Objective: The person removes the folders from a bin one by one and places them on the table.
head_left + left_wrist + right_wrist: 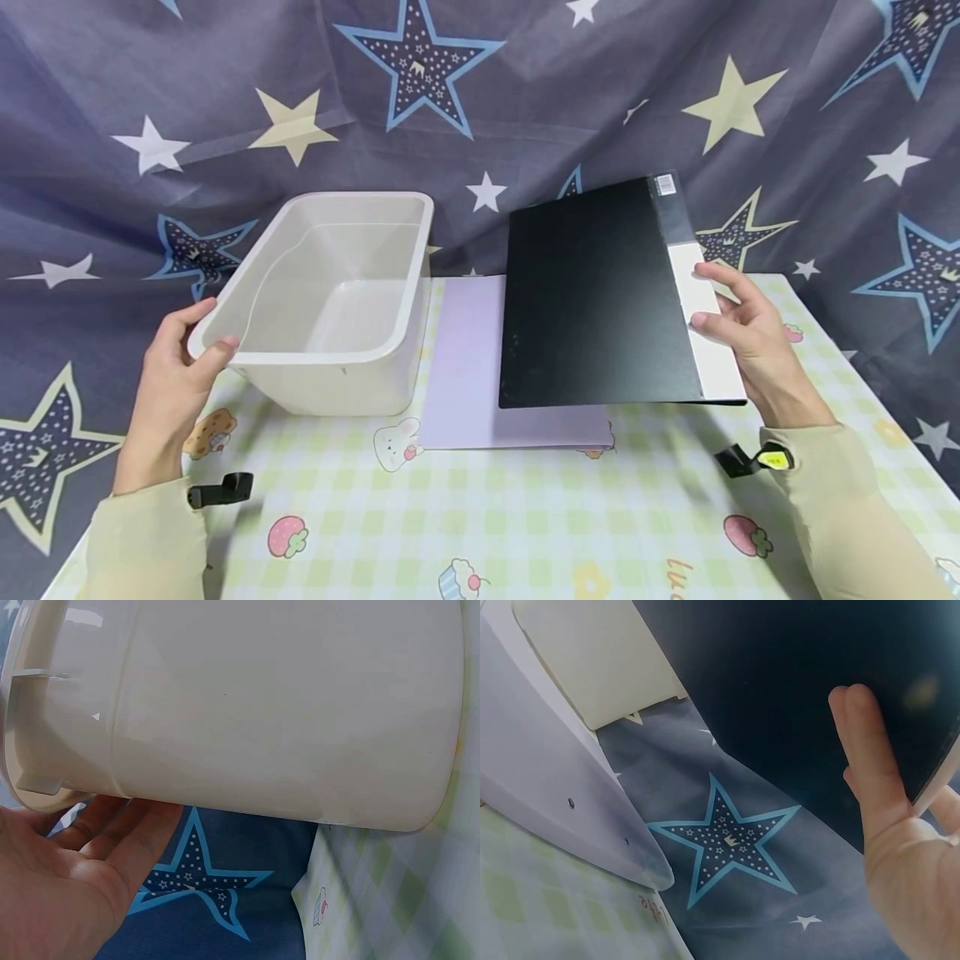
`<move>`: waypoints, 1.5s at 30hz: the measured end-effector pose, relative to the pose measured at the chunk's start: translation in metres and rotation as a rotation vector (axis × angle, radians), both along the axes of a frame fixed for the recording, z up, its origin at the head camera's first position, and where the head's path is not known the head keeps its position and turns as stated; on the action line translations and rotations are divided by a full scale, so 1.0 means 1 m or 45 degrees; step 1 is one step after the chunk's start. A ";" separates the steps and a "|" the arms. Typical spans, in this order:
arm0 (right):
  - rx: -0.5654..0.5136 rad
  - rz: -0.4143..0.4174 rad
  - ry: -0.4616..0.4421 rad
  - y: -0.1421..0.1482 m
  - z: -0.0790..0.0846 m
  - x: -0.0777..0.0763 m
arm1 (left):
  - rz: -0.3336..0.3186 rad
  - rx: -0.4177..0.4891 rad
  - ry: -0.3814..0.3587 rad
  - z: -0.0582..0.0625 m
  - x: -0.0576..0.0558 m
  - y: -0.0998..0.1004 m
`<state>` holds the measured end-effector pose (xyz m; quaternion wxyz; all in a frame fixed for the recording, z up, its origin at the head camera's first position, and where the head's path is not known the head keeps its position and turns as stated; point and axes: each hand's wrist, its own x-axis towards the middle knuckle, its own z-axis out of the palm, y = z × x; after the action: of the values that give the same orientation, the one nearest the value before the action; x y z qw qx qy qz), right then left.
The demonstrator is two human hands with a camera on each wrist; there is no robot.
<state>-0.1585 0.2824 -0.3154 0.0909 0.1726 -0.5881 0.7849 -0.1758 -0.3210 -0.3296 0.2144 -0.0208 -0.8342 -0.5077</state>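
Observation:
A white plastic bin (pixel 315 385) stands at the left of the table. My left hand (pixel 171 375) grips its near left rim corner, thumb on top; in the left wrist view the fingers (pixel 135 832) reach under the rim along the outer wall (pixel 285 712). My right hand (pixel 757 346) holds a black folder (pixel 592 300) by its white-labelled spine, tilted and raised above the table. Seen from the right wrist, fingers (pixel 866 750) lie flat against the folder's underside (pixel 780 690). Below it, a light purple folder (pixel 465 367) lies on the table, partly covered.
A checked tablecloth (pixel 525 517) with cartoon prints covers the table. Behind it hangs a dark blue curtain (pixel 540 100) with stars. The bin stands just left of the purple folder.

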 end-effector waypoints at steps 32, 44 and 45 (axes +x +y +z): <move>-0.008 0.086 0.002 0.024 -0.006 0.005 | -0.021 -0.020 -0.044 -0.003 0.002 -0.003; -0.039 0.162 -0.019 0.034 -0.008 0.005 | -0.035 -0.001 -0.046 -0.003 0.001 -0.002; -0.036 0.166 -0.021 0.035 -0.008 0.005 | -0.036 -0.005 -0.048 -0.003 0.002 -0.003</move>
<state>-0.1534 0.3170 -0.3232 0.0371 0.2030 -0.5651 0.7988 -0.1741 -0.3236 -0.3326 0.1913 -0.0236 -0.8387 -0.5093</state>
